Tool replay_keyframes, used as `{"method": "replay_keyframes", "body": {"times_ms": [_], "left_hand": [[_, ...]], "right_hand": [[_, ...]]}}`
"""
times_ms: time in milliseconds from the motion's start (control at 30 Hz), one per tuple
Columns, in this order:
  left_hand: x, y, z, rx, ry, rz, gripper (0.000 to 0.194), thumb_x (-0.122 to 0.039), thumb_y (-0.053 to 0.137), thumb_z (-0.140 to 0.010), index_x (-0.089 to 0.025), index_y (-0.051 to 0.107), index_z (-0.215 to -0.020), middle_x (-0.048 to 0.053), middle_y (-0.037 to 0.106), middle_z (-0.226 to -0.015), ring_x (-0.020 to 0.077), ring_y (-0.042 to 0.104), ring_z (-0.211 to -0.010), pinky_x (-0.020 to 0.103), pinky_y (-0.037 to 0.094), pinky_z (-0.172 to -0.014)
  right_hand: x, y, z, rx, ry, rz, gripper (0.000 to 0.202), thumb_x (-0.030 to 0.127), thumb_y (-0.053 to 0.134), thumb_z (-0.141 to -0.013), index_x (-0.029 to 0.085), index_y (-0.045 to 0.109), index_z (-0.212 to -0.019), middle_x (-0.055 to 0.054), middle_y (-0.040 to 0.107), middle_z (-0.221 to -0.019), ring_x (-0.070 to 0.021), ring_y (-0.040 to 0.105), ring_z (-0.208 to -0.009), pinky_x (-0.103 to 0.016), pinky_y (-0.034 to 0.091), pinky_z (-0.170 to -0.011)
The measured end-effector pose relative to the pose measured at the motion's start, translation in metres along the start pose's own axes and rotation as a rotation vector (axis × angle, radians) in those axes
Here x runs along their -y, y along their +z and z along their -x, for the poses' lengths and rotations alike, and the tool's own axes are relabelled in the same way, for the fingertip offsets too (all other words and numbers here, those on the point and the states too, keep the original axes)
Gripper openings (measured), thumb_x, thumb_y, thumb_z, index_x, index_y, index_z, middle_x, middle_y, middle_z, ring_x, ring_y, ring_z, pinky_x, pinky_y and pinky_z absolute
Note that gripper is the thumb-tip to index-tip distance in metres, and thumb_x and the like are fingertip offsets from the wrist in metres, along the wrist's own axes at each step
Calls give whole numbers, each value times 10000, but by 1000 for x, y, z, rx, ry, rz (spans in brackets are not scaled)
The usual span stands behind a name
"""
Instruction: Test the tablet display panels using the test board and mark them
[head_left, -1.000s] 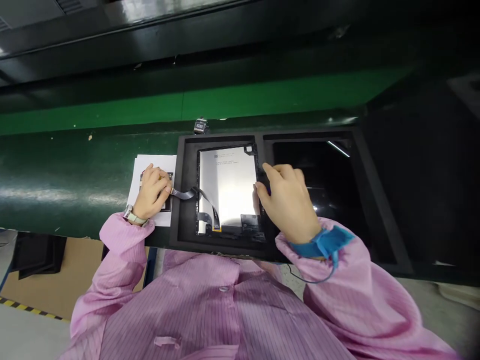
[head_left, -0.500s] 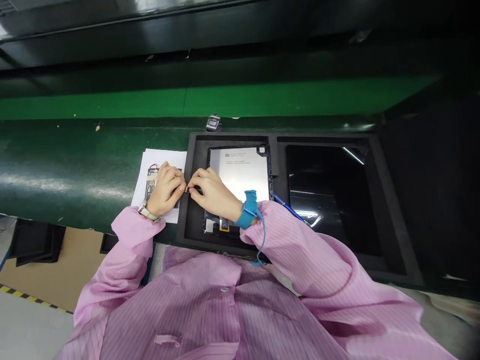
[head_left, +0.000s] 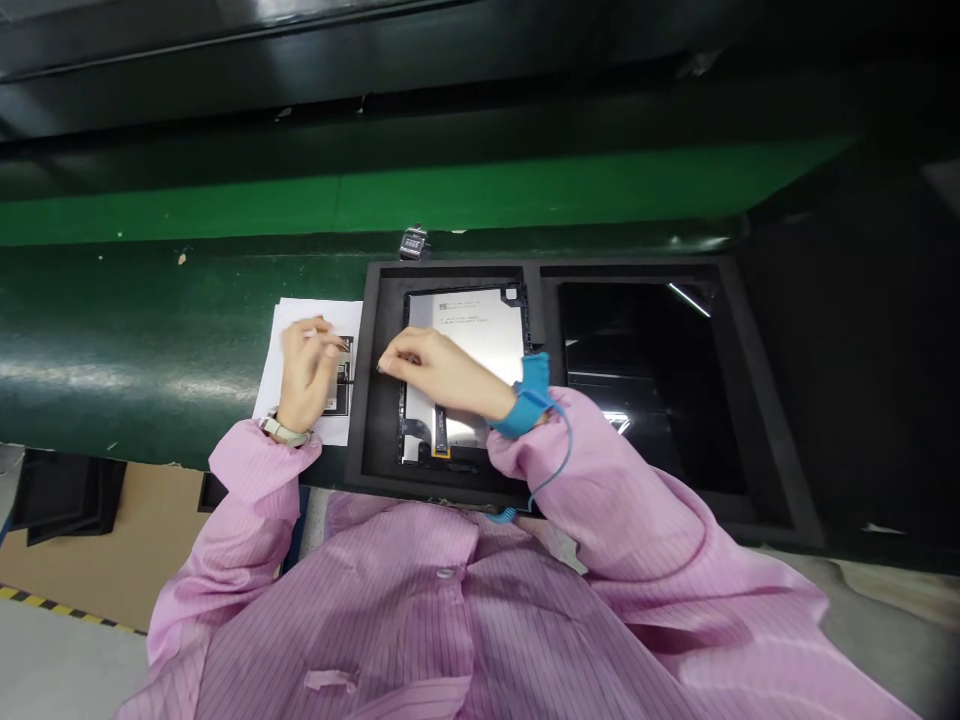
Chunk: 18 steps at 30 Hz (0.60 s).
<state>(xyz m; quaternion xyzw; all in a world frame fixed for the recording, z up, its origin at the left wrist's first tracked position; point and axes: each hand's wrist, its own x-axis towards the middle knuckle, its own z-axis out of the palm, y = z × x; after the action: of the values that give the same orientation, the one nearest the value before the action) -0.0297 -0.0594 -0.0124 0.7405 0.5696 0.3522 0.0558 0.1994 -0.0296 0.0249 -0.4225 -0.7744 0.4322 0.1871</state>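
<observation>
Display panel (head_left: 491, 345), one: black tray (head_left: 361, 420), left compartment; printed text illegible. Left hand (head_left: 304, 370): grip released, by circuit board (head_left: 343, 402). Right hand (head_left: 433, 368): over tray, fingertips together; cannot tell whether grasping.

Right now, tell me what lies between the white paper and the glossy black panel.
In the head view, the silver-backed panel lies between them, in the left compartment of the black tray, with the right hand partly covering it.
</observation>
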Motion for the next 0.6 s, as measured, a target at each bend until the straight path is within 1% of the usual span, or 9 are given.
{"method": "replay_keyframes", "body": {"times_ms": [67,133,200,267,367,433,500,567,600], "left_hand": [[-7,-4,6,-264,-172,-26,321,-356,434,-1017,-232,571,-1280,140,484,-1409,292,419,-1379,526,336,-1177],[-24,-7,14,-396,-237,-9,451,-314,485,-1004,-248,437,-1448,152,380,-1509,303,337,-1460,542,296,-1210],[-50,-7,24,-284,-150,44,504,-288,524,-995,-260,394,-1481,151,397,-1499,303,360,-1457,549,308,-1215],[-78,-4,35,9,-24,84,527,-276,537,-994,-263,373,-1496,155,432,-1492,301,393,-1448,563,333,-1210],[-107,6,49,387,25,102,639,-222,538,-985,-269,274,-1565,189,318,-1603,337,307,-1525,604,353,-1201],[-112,13,54,475,-12,96,712,-184,528,-976,-280,203,-1603,198,202,-1663,366,217,-1568,625,360,-1195],[-109,16,56,488,-73,117,769,-203,542,-973,-293,143,-1624,190,116,-1699,380,146,-1588,633,355,-1199],[-104,17,54,472,-181,222,821,-280,579,-977,-312,85,-1633,187,128,-1707,370,208,-1576,604,381,-1192],[-102,16,51,456,-256,311,834,-329,592,-979,-315,72,-1631,195,211,-1686,356,306,-1544,576,421,-1170]], "right_hand": [[-11,-22,4,-98,64,24,284,321,493,-1002,170,722,-930,-74,717,-1009,-194,629,-926,-339,470,-873],[-26,-43,7,-285,154,184,303,337,483,-992,157,726,-983,-116,716,-1075,-262,618,-1011,-412,461,-921],[-41,-57,6,-411,204,397,322,330,482,-982,133,723,-1063,-161,698,-1159,-338,573,-1132,-510,421,-996],[-54,-62,1,-419,201,547,362,328,464,-986,96,712,-1112,-197,682,-1195,-379,529,-1202,-574,377,-1045],[-66,-61,-11,-369,162,643,354,303,445,-988,81,711,-1062,-207,680,-1159,-364,506,-1218,-601,305,-1117],[-69,-62,-17,-353,150,620,309,259,441,-978,91,695,-1027,-198,673,-1123,-342,508,-1197,-584,301,-1126],[-66,-67,-17,-357,142,574,280,235,425,-978,102,666,-1028,-187,660,-1111,-327,518,-1165,-543,356,-1080],[-58,-76,-13,-398,141,541,269,241,404,-991,116,638,-1028,-173,649,-1100,-325,525,-1144,-509,401,-1021],[-52,-81,-9,-434,137,525,264,248,392,-999,128,626,-1022,-161,646,-1091,-322,528,-1134,-498,412,-1003]]}}
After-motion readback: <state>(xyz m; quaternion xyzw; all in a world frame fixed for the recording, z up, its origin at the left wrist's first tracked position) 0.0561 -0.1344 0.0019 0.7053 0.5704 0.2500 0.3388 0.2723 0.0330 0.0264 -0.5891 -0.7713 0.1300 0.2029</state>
